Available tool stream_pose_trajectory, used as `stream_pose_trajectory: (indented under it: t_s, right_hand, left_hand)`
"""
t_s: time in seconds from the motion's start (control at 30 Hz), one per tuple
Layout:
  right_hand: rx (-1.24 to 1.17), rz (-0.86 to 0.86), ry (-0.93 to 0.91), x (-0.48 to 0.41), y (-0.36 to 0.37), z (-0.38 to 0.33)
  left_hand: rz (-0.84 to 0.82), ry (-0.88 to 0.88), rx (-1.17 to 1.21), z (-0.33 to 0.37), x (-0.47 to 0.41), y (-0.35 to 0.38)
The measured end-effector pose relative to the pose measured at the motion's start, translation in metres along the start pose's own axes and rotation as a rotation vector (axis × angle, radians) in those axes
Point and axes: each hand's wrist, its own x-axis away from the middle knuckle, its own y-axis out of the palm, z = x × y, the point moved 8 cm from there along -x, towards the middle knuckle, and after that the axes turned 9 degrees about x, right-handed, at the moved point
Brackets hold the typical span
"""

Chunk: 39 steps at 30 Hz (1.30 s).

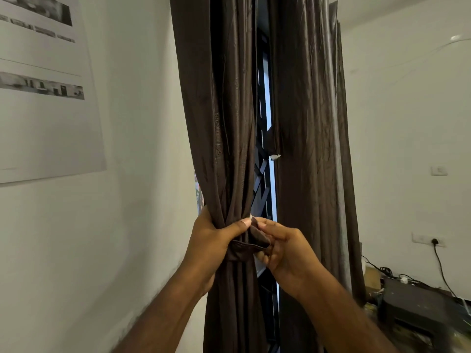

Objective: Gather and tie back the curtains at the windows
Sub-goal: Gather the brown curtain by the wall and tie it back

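Left hand (214, 238) clutches the gathered curtain (226, 138); right hand (283, 248) pinches the tieback (257, 238).

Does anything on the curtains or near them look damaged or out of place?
Yes. On the right curtain, a loose strip along its inner edge ends halfway down with a small white bit showing, as if frayed or detached. Cables lie tangled low on the right.

Narrow gap (266, 98) between curtains (224, 123), grille (260, 197) behind
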Motion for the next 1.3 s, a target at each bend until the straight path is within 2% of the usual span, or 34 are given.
stream_pose_trajectory:
  t_s: [0.33,0.53,0.63,0.73,0.83,0.9,0.97,1.1,1.23,1.3]
  right_hand:
    - [-0.031,0.0,0.034,0.001,-0.002,0.014]
    - [0.08,0.176,-0.016,-0.007,-0.017,0.013]
    - [0.164,0.19,-0.061,-0.006,-0.019,0.005]
    - [0.309,0.151,-0.116,-0.007,-0.018,-0.004]
    - [0.439,0.146,-0.177,-0.009,-0.023,-0.013]
    - [0.487,0.174,-0.216,-0.012,-0.034,-0.022]
    - [0.524,0.215,-0.268,-0.016,-0.057,-0.04]
    - [0.577,0.309,-0.385,-0.025,-0.108,-0.099]
    - [0.627,0.355,-0.491,-0.044,-0.178,-0.17]
    - [0.658,0.368,-0.531,-0.055,-0.207,-0.198]
  left_hand:
    - [-0.036,0.002,-0.011,0.005,-0.001,0.003]
    - [-0.054,-0.019,-0.049,0.006,-0.003,0.003]
    - [-0.015,0.013,-0.073,0.009,-0.002,0.002]
    - [0.156,0.16,-0.126,0.019,0.005,-0.006]
    - [0.329,0.488,-0.25,0.044,0.023,-0.005]
    - [0.295,0.66,-0.304,0.056,0.033,0.018]
    - [0.202,0.714,-0.306,0.057,0.033,0.054]
    - [0.083,0.629,-0.295,0.039,-0.005,0.113]
    - [0.077,0.445,-0.215,0.001,-0.072,0.178]
    - [0.083,0.414,-0.246,-0.013,-0.104,0.204]
